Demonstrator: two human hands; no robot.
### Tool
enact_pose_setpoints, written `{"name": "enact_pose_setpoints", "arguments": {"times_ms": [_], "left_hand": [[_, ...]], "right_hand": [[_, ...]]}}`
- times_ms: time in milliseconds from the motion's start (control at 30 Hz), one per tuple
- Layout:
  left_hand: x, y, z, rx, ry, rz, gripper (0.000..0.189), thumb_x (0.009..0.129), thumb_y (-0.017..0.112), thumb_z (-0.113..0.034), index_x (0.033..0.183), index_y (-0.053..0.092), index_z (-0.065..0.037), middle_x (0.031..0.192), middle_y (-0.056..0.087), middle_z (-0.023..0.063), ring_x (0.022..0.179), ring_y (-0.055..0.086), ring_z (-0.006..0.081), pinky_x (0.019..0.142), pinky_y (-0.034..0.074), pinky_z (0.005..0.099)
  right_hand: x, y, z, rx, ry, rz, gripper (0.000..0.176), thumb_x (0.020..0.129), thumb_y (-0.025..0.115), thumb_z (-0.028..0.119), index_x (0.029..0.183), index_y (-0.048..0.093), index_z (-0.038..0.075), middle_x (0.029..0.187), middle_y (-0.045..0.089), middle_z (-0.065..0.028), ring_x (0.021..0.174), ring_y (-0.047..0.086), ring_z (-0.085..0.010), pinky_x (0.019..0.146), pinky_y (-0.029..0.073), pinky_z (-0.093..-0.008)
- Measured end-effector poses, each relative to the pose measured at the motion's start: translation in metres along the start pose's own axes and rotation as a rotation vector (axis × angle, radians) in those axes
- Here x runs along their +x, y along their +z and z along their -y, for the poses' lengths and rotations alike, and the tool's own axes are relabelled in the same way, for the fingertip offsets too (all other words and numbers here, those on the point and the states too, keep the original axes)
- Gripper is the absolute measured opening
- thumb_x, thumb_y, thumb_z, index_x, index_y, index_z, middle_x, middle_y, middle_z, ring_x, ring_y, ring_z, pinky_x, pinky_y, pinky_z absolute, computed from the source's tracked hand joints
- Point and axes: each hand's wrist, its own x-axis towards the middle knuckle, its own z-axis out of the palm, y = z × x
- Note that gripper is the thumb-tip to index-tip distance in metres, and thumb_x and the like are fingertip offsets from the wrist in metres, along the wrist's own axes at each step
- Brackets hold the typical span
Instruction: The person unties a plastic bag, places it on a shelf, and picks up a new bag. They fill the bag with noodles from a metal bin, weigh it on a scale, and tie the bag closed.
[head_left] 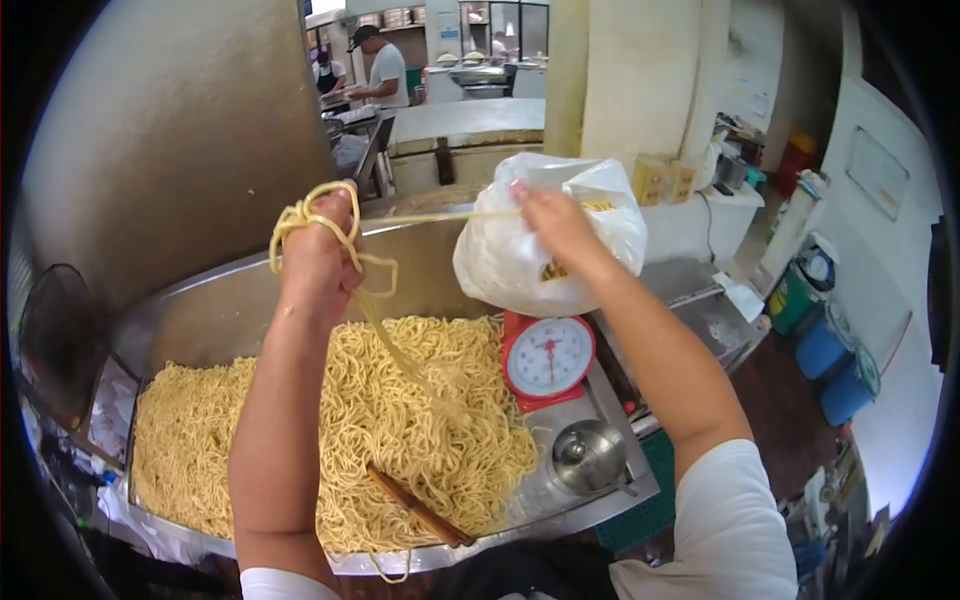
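My left hand (325, 245) is raised and closed on a few yellow noodles (290, 225), which loop over its back and trail down. A taut strand runs from it across to my right hand (562, 228), whose fingers are closed on the strand's other end. Behind my right hand a white plastic bag (488, 255) with noodles inside rests on a red dial scale (550, 357). Below both hands, a large heap of noodles (430, 380) covers much of the metal tray. A pair of wooden sticks (420, 508) lies on the heap near the front edge.
A metal bowl (588, 456) sits right of the noodles, below the scale. The tray's raised steel back wall (240, 320) runs behind the heap. Blue bins (850, 385) stand on the floor at right. Farther back, a person in a white shirt (387, 75) works at a counter.
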Motion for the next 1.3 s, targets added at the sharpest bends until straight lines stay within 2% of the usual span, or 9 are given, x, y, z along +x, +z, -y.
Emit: {"name": "enact_pose_setpoints", "arguments": {"times_ms": [233,467,600,667,767,867,1033,1167,1300], "left_hand": [[-0.011,-0.060,-0.071,-0.060,0.204,0.039,0.021,0.096,0.057,-0.029,0.079,0.051,-0.018,0.055,0.036,-0.0053,0.042,0.029,0.0054,0.036,0.022,0.0218],[-0.021,-0.214,-0.172,0.126,0.272,-0.120,0.017,0.097,0.054,-0.029,0.105,0.062,-0.016,0.062,0.040,-0.0059,0.042,0.030,0.0050,0.033,0.025,0.0193],[0.050,-0.350,-0.244,1.649,0.286,-0.758,0.042,0.088,0.059,-0.045,0.100,0.066,-0.005,0.072,0.058,0.0073,0.069,0.058,0.0187,0.061,0.044,0.0350],[0.070,-0.457,-0.256,1.764,0.467,-0.604,0.044,0.087,0.056,-0.043,0.109,0.064,-0.006,0.091,0.065,0.0102,0.087,0.061,0.0239,0.076,0.045,0.0376],[0.069,-0.581,-0.195,2.950,-0.069,0.045,0.048,0.089,0.052,-0.013,0.137,0.048,-0.009,0.136,0.051,0.0150,0.132,0.040,0.0292,0.110,0.032,0.0416],[0.055,-0.689,-0.096,2.300,-0.612,0.077,0.085,0.063,0.083,-0.021,0.138,0.047,-0.005,0.137,0.052,0.0123,0.122,0.052,0.0292,0.100,0.044,0.0433],[0.025,-0.502,-0.016,1.476,-0.862,-0.313,0.055,0.079,0.071,-0.036,0.125,0.060,-0.008,0.109,0.067,0.0127,0.097,0.064,0.0278,0.082,0.051,0.0427],[0.092,-0.504,0.060,0.821,-0.267,0.094,0.041,0.087,0.067,-0.026,0.122,0.060,-0.005,0.097,0.064,0.0042,0.084,0.059,0.0120,0.067,0.048,0.0299],[0.031,-0.188,-0.011,0.975,0.143,0.295,0.039,0.093,0.062,-0.027,0.119,0.061,0.002,0.097,0.063,0.0027,0.086,0.054,0.0112,0.079,0.044,0.0247]], "right_hand": [[0.027,-0.037,-0.050,0.637,0.413,-0.190,0.050,0.085,0.060,0.064,0.061,0.048,0.021,0.049,0.034,0.0091,0.033,0.024,-0.0019,0.030,0.016,-0.0209],[0.008,-0.051,-0.074,0.348,0.349,0.041,0.031,0.090,0.063,0.042,0.092,0.058,0.011,0.062,0.046,0.0079,0.051,0.042,-0.0003,0.045,0.031,-0.0165],[0.004,-0.049,-0.088,0.087,0.332,-0.030,0.021,0.090,0.060,0.025,0.103,0.062,0.008,0.074,0.057,0.0037,0.060,0.050,-0.0048,0.052,0.039,-0.0199],[0.010,-0.050,-0.107,-0.173,0.033,-0.029,0.024,0.091,0.059,0.023,0.105,0.063,0.004,0.083,0.064,-0.0035,0.074,0.059,-0.0130,0.067,0.047,-0.0261],[0.001,-0.052,-0.099,-0.534,-0.058,-0.125,0.029,0.094,0.050,0.020,0.110,0.062,-0.001,0.102,0.067,-0.0172,0.095,0.063,-0.0306,0.089,0.047,-0.0379],[-0.019,-0.047,-0.042,-1.035,0.199,-0.036,0.030,0.086,0.049,0.023,0.101,0.066,0.002,0.099,0.067,-0.0197,0.094,0.064,-0.0355,0.081,0.051,-0.0455],[-0.032,-0.053,-0.033,-1.305,0.286,-0.057,0.036,0.083,0.059,0.023,0.114,0.062,0.006,0.122,0.059,-0.0159,0.118,0.054,-0.0339,0.095,0.044,-0.0495],[-0.022,-0.068,-0.029,-1.271,0.026,-0.525,0.063,0.075,0.073,0.027,0.130,0.052,0.007,0.138,0.047,-0.0184,0.131,0.044,-0.0302,0.100,0.042,-0.0474],[0.007,-0.102,-0.047,-1.040,-0.061,-0.837,0.066,0.071,0.077,0.031,0.127,0.052,0.006,0.128,0.056,-0.0203,0.118,0.054,-0.0345,0.096,0.046,-0.0428]]}}
